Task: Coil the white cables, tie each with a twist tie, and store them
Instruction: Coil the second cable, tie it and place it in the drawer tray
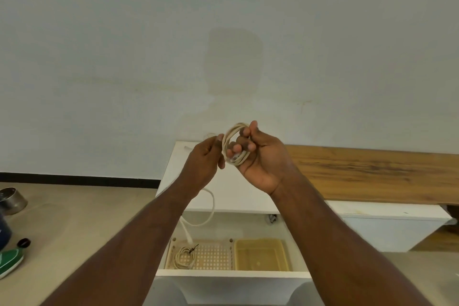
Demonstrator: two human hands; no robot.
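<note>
Above the counter, left hand pinches the cable's loose run; right hand clamps the coil. A tied coil sits in the basket below. Risk: loops could spring open if the right grip slackens before tying.

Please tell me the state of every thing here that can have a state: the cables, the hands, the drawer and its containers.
Coiled cable: looped, held up, not tied.
Right hand: grips the coil.
Left hand: pinches the cable's loose end.
Loose cable: uncoiled, hangs over the cabinet edge.
Tied cable: coiled, tied, in the perforated basket.
Yellow tray: empty.
Drawer: open.
</note>
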